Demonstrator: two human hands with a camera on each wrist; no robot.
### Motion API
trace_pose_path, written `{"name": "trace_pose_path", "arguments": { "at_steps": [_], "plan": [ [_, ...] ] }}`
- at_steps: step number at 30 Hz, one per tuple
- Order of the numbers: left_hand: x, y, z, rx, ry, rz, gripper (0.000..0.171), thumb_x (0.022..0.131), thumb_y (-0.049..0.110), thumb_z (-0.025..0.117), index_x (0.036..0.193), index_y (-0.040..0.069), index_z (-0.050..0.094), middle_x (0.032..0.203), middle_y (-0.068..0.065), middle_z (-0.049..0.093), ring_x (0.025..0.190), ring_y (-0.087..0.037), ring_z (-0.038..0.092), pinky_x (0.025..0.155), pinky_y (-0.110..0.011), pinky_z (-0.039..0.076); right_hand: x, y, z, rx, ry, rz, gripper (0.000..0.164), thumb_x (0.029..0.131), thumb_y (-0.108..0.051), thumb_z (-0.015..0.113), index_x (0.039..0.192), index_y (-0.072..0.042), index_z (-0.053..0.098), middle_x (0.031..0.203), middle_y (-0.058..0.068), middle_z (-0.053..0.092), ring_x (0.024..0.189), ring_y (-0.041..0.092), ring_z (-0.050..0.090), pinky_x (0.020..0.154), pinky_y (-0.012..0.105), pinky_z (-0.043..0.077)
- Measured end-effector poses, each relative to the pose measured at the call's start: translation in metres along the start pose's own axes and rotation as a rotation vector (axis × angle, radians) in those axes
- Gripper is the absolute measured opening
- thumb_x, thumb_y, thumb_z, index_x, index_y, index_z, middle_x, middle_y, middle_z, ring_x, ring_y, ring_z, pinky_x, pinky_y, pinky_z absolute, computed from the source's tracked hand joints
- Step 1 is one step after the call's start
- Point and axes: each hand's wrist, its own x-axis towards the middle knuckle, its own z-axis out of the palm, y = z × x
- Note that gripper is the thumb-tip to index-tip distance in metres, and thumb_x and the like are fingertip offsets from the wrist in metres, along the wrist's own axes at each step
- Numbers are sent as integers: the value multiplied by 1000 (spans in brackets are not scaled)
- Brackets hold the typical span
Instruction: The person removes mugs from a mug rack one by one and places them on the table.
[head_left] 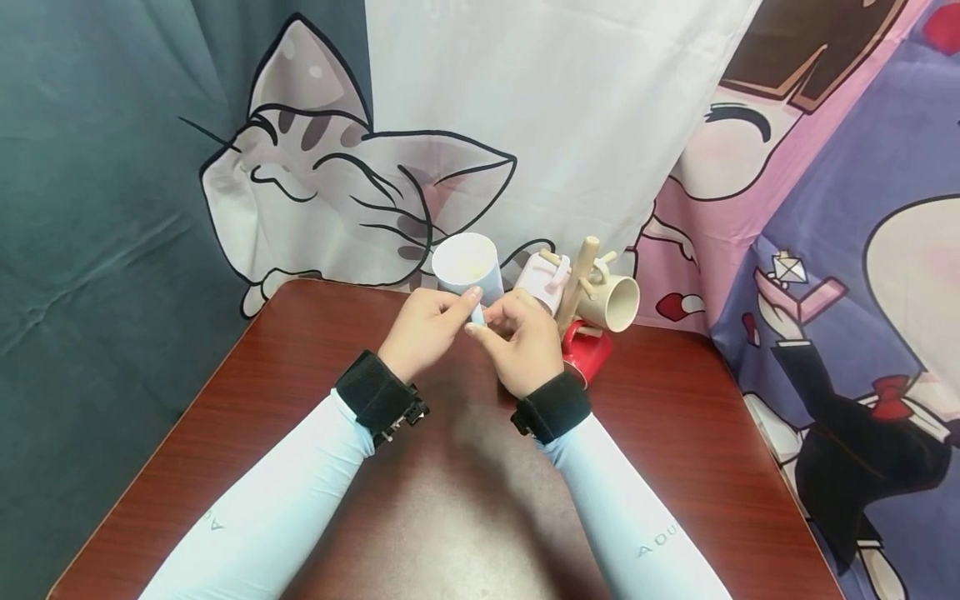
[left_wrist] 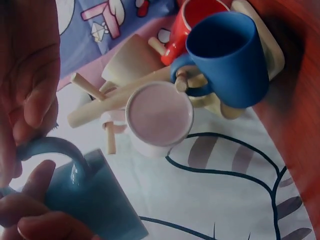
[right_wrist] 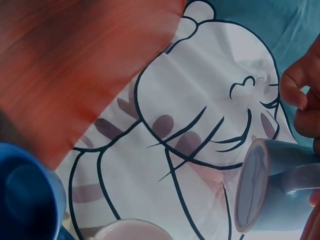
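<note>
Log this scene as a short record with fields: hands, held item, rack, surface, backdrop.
Left hand: fingers at the mug handle
Right hand: fingers also at that handle
Held item: light blue mug, opening facing up
Rack: wooden rack with pegs
Mugs on rack: pink mug, cream mug, red mug, dark blue mug (seen in the wrist views)
Surface: reddish-brown table
Backdrop: fabric with a cartoon cat
</note>
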Motion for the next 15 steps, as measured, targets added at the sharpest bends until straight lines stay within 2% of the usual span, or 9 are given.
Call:
{"name": "trace_pose_path", "arguments": {
  "at_steps": [5, 9, 13, 15],
  "plan": [
    [-2, -2, 2, -60, 23, -29, 60, 112, 34, 65, 57, 14, 55, 55, 5, 32, 52, -18, 30, 50, -30, 20, 0, -1, 3, 13, 1, 5, 17, 91, -12, 91, 87, -8, 75, 90, 6, 63, 80, 22, 63, 71, 38, 53],
    [-4, -2, 6, -172, 63, -76, 56, 111, 30, 68, 59, 9, 63, 55, 7, 30, 51, -14, 26, 49, -29, 18, 0, -3, 4, 21, 0, 5, 17, 90, -12, 93, 88, -7, 77, 90, 6, 64, 82, 23, 64, 72, 36, 55],
    [-5, 0, 9, -289, 101, -124, 44, 110, 25, 70, 75, 1, 79, 57, 8, 34, 55, -13, 27, 51, -27, 20, 1, -5, 6, 44, -14, 25, 14, 91, -11, 92, 92, -5, 79, 92, 7, 64, 84, 23, 68, 77, 35, 61],
    [-5, 0, 9, -322, 108, -131, 39, 110, 24, 70, 85, -2, 83, 60, 7, 42, 60, -13, 33, 54, -26, 24, 1, -6, 7, 53, -16, 32, 13, 91, -10, 92, 93, -5, 80, 93, 7, 64, 85, 22, 70, 80, 36, 63]
  ]
}}
